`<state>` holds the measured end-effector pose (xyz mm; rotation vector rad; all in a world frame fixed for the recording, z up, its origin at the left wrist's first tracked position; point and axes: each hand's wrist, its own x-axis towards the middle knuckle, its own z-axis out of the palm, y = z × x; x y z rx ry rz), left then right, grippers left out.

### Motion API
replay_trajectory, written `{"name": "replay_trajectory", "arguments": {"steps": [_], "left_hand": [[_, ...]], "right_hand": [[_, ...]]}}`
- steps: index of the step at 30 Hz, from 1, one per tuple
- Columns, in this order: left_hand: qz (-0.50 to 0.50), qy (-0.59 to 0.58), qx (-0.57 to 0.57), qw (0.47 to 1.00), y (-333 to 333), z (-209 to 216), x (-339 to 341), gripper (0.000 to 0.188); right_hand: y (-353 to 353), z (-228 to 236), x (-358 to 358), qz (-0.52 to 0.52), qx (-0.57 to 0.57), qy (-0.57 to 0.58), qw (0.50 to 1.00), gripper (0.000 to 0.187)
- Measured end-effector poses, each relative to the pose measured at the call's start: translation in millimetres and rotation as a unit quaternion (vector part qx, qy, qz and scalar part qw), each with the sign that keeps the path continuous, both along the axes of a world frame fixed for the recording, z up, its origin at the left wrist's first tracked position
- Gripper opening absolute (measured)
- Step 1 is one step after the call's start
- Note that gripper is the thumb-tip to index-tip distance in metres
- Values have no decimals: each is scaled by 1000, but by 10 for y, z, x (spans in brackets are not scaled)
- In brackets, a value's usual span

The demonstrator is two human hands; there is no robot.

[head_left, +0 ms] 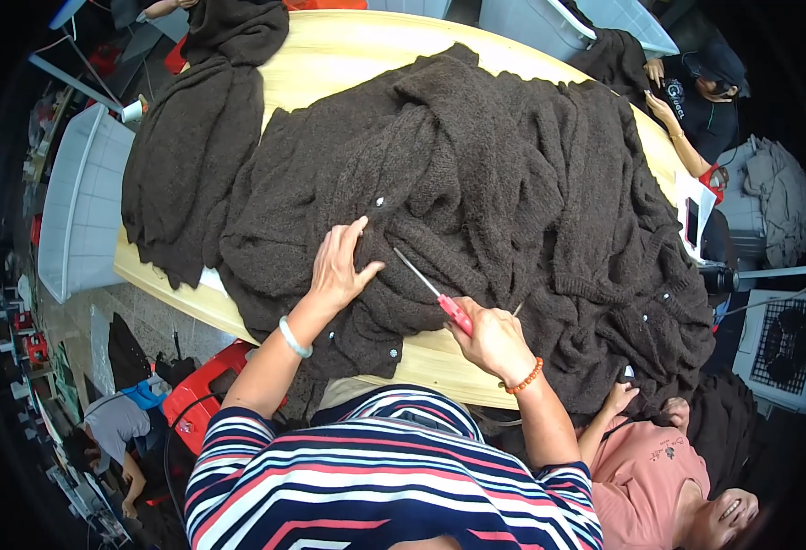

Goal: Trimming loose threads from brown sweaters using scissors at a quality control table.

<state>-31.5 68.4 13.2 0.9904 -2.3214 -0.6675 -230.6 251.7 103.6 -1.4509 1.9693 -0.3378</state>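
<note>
Our left hand (337, 266) angled toward one o'clock, thumb (369, 272) spread from fingers (351, 234); our right hand (494, 342), fingers curled, angled toward eleven o'clock.

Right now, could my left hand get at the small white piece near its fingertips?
Probably yes: your left hand looks empty, a fingertip close to the small white piece on the dark knit fabric, nothing visibly between.

The crumpled dark-brown, nubbly knitwear (513, 174) I see sprawls in deep folds across the pale wooden counter (329, 55). Over its near side, a slim metal tool with a pinkish-red handle (449, 307) slants forward-left, tip at the folds.
</note>
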Motion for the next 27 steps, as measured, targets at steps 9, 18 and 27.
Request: {"name": "replay_trajectory", "arguments": {"steps": [9,18,27], "left_hand": [[-61,73,1,995,-22,-332,250,25],[39,232,379,895,-103,-495,298,17],[-21,-61,-125,990,170,20,576,48]], "right_hand": [[42,4,188,73,-18,1,997,25],[-84,118,292,113,27,-2,993,32],[10,37,132,36,-36,-28,998,34]]}}
